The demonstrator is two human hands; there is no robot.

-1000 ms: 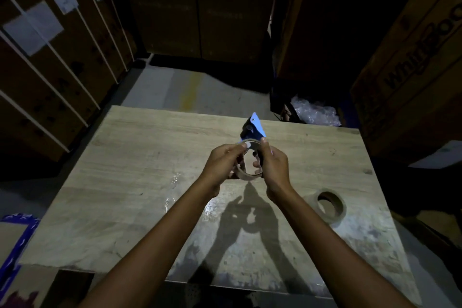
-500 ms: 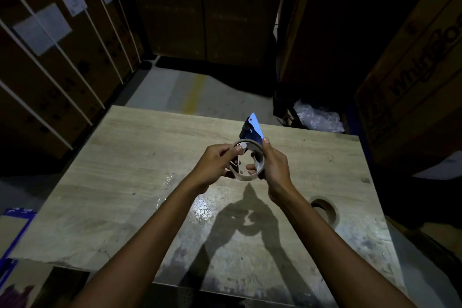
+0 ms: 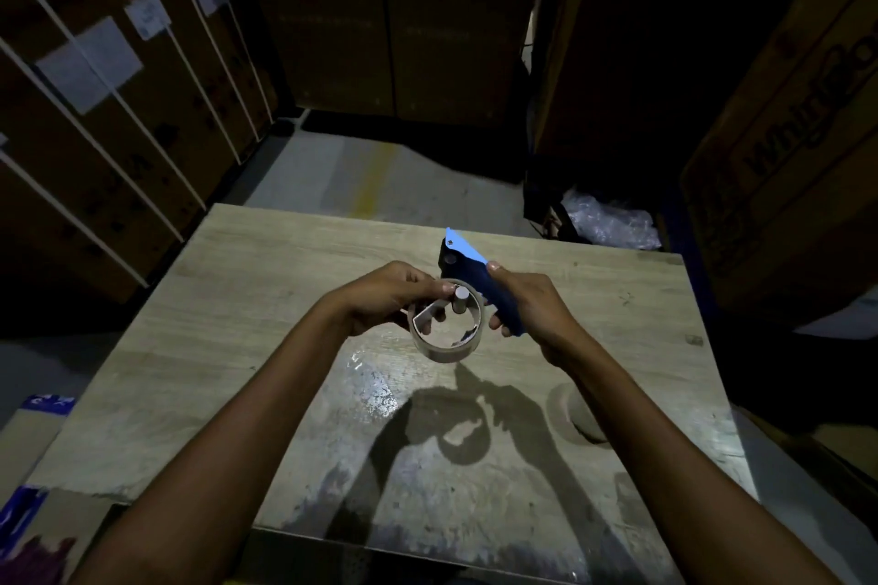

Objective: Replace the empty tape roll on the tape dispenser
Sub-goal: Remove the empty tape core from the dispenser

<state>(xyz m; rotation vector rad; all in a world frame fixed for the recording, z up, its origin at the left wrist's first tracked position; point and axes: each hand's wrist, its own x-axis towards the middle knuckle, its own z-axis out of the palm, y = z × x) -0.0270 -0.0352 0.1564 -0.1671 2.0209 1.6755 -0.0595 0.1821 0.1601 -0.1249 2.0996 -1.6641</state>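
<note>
holding hand, right [image 3: 527, 306]: fingers curled round the blue handle of the tape dispenser [image 3: 468, 268], which is raised above the worktop [image 3: 247, 337] with its nose pointing to 11 o'clock.
left hand [image 3: 385, 299]: thumb and fingers pinch the rim of the empty roll [image 3: 446, 352] on its 10 o'clock side. the thumb tip lies just beside the grey spindle [image 3: 460, 299].
empty roll: a bare cardboard ring with no tape seen on it, held in the air between the two hands. the spindle shows inside its upper edge. whether the ring sits on the spindle or hangs free in front of it cannot be told from this angle.
fresh roll [image 3: 577, 418]: lies flat on the worktop at 4 o'clock of the hands, partly hidden behind the right forearm and touched by neither hand.
surroundings: strapped cartons [image 3: 142, 147] from 9 to 11 o'clock. a clear plastic bag [image 3: 608, 223] lies on the floor at 1 o'clock, beyond the worktop.
progress, judged: early. the dispenser is in hand and the old core is gripped. removal is under way at best and not confirmed complete.
outstanding, judged: draw the core clear of the spindle, set it aside, take up the fresh roll, seat it on the spindle, lead the tape end to the blade.
risk, judged: the light is poor, and the core may catch on the spindle.
</note>
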